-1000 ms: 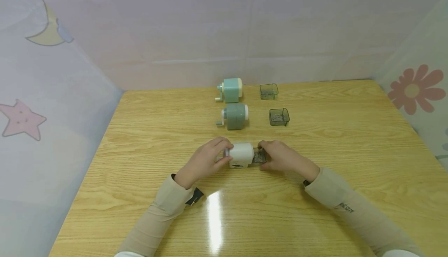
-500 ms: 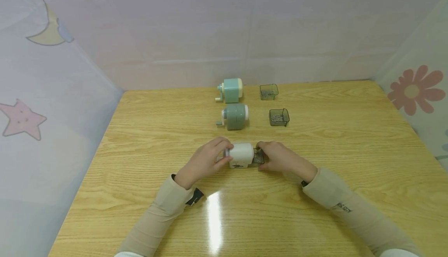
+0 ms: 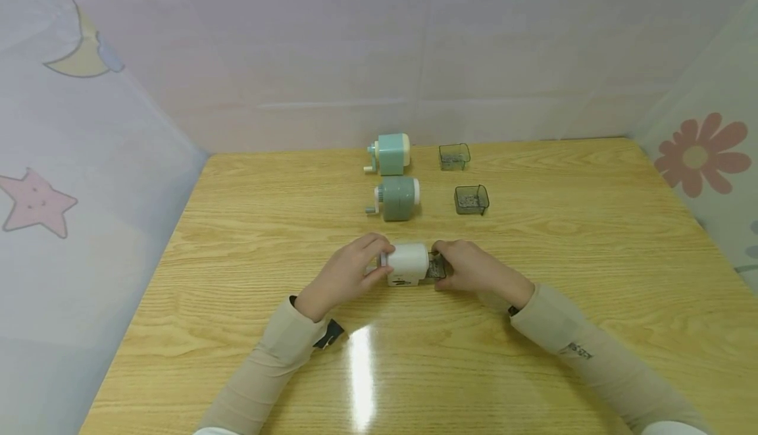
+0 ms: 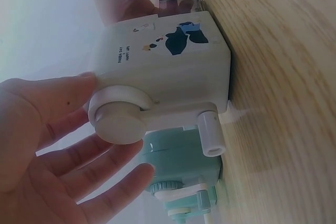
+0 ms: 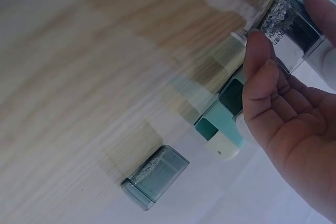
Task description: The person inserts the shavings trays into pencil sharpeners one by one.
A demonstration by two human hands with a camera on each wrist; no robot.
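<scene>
A white hand-crank pencil sharpener [image 3: 407, 261] with a dark printed picture sits on the table. My left hand [image 3: 354, 269] holds it at the crank end, thumb and index finger on either side; its other fingers are spread loosely beside the knob [image 4: 121, 123]. From the opposite end a clear shavings drawer [image 3: 436, 267] sticks partway out, and my right hand [image 3: 470, 267] pinches it between thumb and fingers. Grey shavings [image 5: 279, 17] show inside the drawer in the right wrist view. The drawer's inner end is hidden within the sharpener.
Behind stand a grey-green sharpener [image 3: 399, 199] and a light blue one [image 3: 392, 154], cranks pointing left. To their right lie two transparent drawers with shavings, a nearer one [image 3: 472, 200] and a farther one [image 3: 454, 157]. A pale curtain [image 3: 331, 53] borders the wooden table [image 3: 562, 224].
My right hand has moved slightly left, pushing the drawer a little deeper into the white sharpener. My left hand and the sharpener have stayed in place.
</scene>
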